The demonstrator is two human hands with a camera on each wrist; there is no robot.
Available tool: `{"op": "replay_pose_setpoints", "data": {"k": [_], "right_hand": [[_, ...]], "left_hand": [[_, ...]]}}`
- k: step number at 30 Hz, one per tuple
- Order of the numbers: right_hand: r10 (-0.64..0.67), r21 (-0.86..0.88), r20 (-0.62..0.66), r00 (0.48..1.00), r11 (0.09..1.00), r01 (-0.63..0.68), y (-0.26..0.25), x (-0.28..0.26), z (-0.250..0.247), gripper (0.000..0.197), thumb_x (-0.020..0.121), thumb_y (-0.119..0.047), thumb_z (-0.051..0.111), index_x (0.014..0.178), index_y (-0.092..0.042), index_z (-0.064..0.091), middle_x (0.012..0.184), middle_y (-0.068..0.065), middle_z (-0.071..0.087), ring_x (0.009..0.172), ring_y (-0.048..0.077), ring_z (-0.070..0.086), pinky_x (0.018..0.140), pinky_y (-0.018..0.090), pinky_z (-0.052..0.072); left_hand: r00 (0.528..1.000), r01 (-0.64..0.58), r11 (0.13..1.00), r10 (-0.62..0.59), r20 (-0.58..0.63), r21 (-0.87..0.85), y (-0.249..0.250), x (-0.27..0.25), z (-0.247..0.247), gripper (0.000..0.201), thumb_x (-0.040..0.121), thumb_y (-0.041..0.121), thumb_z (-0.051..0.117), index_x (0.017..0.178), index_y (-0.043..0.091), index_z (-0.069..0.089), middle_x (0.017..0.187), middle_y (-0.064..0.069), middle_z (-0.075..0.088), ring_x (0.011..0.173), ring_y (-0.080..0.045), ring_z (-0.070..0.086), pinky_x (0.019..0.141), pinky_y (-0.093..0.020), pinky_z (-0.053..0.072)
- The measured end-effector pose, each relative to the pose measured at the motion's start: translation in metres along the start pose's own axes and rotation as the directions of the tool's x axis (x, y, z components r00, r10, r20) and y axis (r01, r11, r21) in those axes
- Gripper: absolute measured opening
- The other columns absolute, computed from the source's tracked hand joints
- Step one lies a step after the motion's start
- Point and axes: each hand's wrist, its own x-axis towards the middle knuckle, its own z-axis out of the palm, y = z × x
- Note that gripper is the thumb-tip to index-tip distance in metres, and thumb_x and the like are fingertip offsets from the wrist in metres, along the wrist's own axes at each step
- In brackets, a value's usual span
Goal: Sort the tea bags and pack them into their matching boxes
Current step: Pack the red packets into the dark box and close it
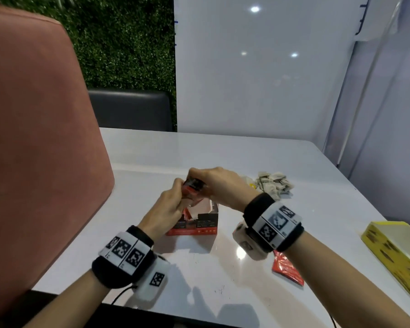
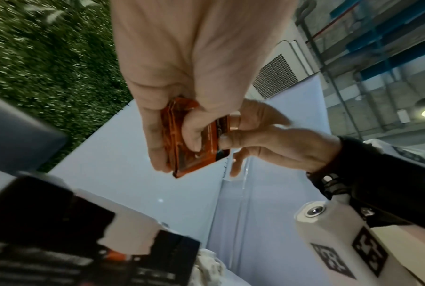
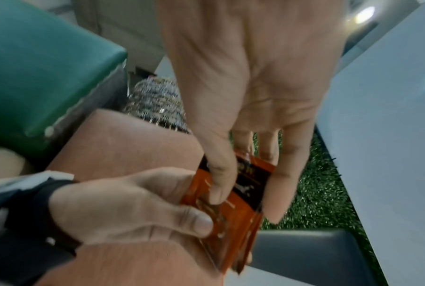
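Both hands meet above the white table [image 1: 258,159], the left hand [image 1: 166,209] and the right hand [image 1: 219,183] each gripping the same small stack of red tea bags [image 1: 191,185]. That stack hangs just over the open top of the red box [image 1: 194,223], which stands on the table between the wrists, so I judge the red sort to be well under way, with this bundle squared up but not yet packed. One more red sachet [image 1: 287,271] lies flat near the right wrist and still has to go in. Well off to the right sits the yellow box [image 1: 395,254], lid off and showing a pale interior; what it holds cannot be told. Behind the right hand a heap of pale tea bags [image 1: 272,184] lies loose, so that half of the job appears untouched.

Only the head view shows the boxes, the heap and the stray sachet together. The left wrist view shows the left thumb and fingers [image 2: 155,135] clamped across the stack's edges while the right hand pinches its far end. The right wrist view adds that the right index finger [image 3: 221,174] presses on the printed face of the sachets, which fan slightly at the lower corner.
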Motion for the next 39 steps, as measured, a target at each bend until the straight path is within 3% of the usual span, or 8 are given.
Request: {"op": "replay_pose_setpoints", "data": {"k": [4,10,16,24,27,31,35,39], "right_hand": [[-0.068,-0.018,-0.022,0.997,0.998,0.068,0.002,0.025,0.011,0.023,0.089,-0.01,0.057,0.111,-0.015,0.053,0.101,0.008,0.066,0.091,0.029,0.061,0.062,0.034,0.044],[-0.058,-0.209,0.246,0.968,0.972,0.111,0.019,0.042,0.035,0.034,0.093,-0.014,0.054,0.127,-0.015,0.051,0.11,0.011,0.065,0.097,0.03,0.063,0.075,0.039,0.054],[-0.086,-0.234,0.47,0.879,0.947,0.218,0.016,0.044,0.069,0.033,0.091,-0.023,0.055,0.123,-0.016,0.055,0.107,0.012,0.064,0.094,0.031,0.064,0.073,0.034,0.049],[-0.095,0.064,0.294,0.951,0.995,0.08,0.018,0.044,0.078,0.038,0.084,-0.002,0.059,0.117,-0.019,0.061,0.116,0.007,0.06,0.108,0.023,0.054,0.087,0.04,0.05],[0.035,0.201,0.171,0.985,0.977,-0.07,0.03,0.036,0.063,0.028,0.084,0.002,0.054,0.108,-0.01,0.063,0.116,0.011,0.06,0.105,0.025,0.057,0.087,0.037,0.05],[0.266,0.135,0.286,0.921,0.94,-0.313,0.031,0.032,0.055,0.023,0.082,0.009,0.049,0.09,-0.004,0.066,0.105,0.02,0.063,0.081,0.029,0.063,0.068,0.028,0.049],[0.296,-0.007,0.434,0.851,0.946,-0.325,0.015,0.038,0.062,0.026,0.088,-0.012,0.059,0.11,0.001,0.061,0.111,0.019,0.064,0.086,0.028,0.06,0.077,0.032,0.049],[0.188,0.007,0.55,0.813,0.973,-0.23,0.008,0.045,0.074,0.055,0.086,-0.019,0.06,0.136,-0.023,0.04,0.12,0.008,0.062,0.109,0.028,0.058,0.09,0.036,0.047]], "left_hand": [[0.997,0.081,0.995,-0.08,0.011,-0.058,-0.018,0.007,-0.008,0.027,0.093,0.015,0.054,0.114,0.013,0.037,0.107,0.005,0.06,0.101,-0.014,0.058,0.074,-0.01,0.043],[0.884,0.281,0.929,-0.348,0.312,0.24,-0.067,0.022,-0.028,0.123,0.07,0.029,0.08,0.148,0.019,-0.016,0.156,-0.011,0.005,0.144,-0.025,0.008,0.115,-0.039,0.018],[0.873,0.221,0.958,-0.278,0.401,0.183,-0.081,0.028,-0.016,0.09,0.074,0.014,0.076,0.146,0.019,0.022,0.141,-0.007,0.041,0.13,-0.02,0.04,0.105,-0.033,0.038],[0.896,0.229,0.966,-0.259,0.361,0.123,-0.085,0.026,-0.016,0.084,0.072,0.013,0.077,0.142,0.017,0.031,0.136,-0.005,0.046,0.122,-0.017,0.046,0.1,-0.031,0.045],[0.897,0.231,0.965,-0.26,0.357,0.122,-0.086,0.024,-0.017,0.082,0.073,0.014,0.077,0.141,0.017,0.031,0.136,-0.005,0.046,0.122,-0.016,0.046,0.098,-0.029,0.045],[0.899,0.232,0.966,-0.259,0.354,0.118,-0.084,0.025,-0.016,0.081,0.073,0.012,0.077,0.141,0.016,0.032,0.135,-0.005,0.047,0.118,-0.014,0.046,0.095,-0.023,0.045],[0.897,0.227,0.966,-0.256,0.361,0.122,-0.082,0.026,-0.015,0.082,0.073,0.011,0.077,0.141,0.015,0.032,0.135,-0.004,0.048,0.113,-0.01,0.045,0.092,-0.019,0.042],[0.893,0.204,0.966,-0.251,0.374,0.161,-0.081,0.027,-0.015,0.082,0.073,0.014,0.077,0.141,0.016,0.032,0.135,-0.003,0.048,0.114,-0.01,0.046,0.095,-0.021,0.039]]}}
